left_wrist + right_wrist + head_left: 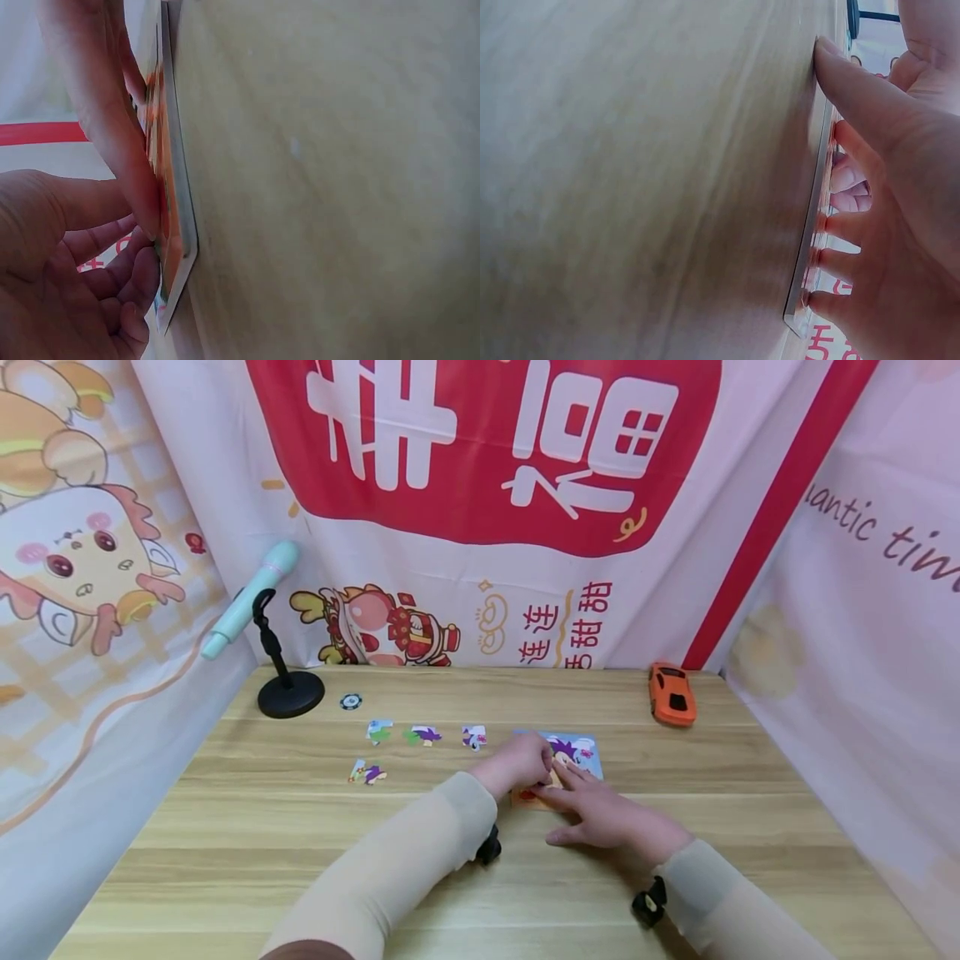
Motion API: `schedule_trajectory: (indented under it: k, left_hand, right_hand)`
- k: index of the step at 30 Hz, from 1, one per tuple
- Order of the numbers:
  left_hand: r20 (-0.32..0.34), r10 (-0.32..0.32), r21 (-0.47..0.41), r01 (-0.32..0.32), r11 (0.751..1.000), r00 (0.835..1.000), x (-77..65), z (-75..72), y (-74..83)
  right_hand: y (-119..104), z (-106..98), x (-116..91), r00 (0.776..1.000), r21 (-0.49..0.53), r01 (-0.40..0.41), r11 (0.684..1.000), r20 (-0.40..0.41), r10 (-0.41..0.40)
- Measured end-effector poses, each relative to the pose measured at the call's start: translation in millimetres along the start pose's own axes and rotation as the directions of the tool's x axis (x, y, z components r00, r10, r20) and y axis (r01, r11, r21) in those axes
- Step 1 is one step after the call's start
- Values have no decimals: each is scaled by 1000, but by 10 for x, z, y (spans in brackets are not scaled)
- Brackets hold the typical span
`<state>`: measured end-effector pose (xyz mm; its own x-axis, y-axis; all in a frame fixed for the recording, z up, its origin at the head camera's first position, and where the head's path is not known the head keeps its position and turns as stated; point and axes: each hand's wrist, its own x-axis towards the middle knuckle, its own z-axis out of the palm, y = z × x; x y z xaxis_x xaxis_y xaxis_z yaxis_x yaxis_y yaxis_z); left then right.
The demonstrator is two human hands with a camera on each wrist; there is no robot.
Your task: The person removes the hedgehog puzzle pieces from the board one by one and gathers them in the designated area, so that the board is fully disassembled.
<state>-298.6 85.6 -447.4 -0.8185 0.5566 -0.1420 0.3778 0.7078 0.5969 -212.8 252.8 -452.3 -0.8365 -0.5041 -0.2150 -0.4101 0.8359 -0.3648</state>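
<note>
A flat jigsaw puzzle (pixel 588 747) with a light blue border and a purple-haired cartoon figure lies on the wooden table, partly covered by both hands. My left hand (pixel 521 762) is over its left part, fingers bent and fingertips at the picture surface. In the left wrist view, a finger of the other hand hides the left thumb tip, and I cannot tell whether a piece is between the fingers. My right hand (pixel 600 812) spreads its fingers, their tips resting on the puzzle board (pixel 804 270) in the right wrist view. The right thumb (pixel 855 82) stays off to the side, beyond the board's edge.
Left of the puzzle lie several loose jigsaw pieces, among them one (pixel 474 737) near the left hand and another (pixel 367 772) closer to me. Farther back are a round chip (pixel 350 702), a microphone (pixel 255 597) on a black stand (pixel 291 693), and an orange toy car (pixel 672 695).
</note>
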Motion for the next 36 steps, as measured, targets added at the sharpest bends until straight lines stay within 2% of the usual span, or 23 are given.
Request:
schedule_trajectory:
  k: [6, 9, 15, 27, 36]
  left_hand:
    - [22, -13, -38, 14, 999, 1000, -2, 7, 19]
    - [22, -10, -47, 11, 999, 1000, -2, 3, 12]
    - [36, -9, -71, 12, 997, 999, 17, -4, -27]
    - [41, 22, -14, -22, 1000, 999, 5, -38, -22]
    - [35, 59, -35, -58, 998, 998, 30, -65, -80]
  right_hand:
    - [2, -12, -80, 996, 26, -89, 996, 16, 89]
    - [10, -21, -125, 994, 30, -109, 994, 15, 109]
    - [9, -36, -155, 994, 43, -109, 993, 15, 108]
    - [13, -31, -155, 994, 47, -106, 993, 13, 105]
    - [30, -20, -143, 994, 43, -105, 994, 13, 105]
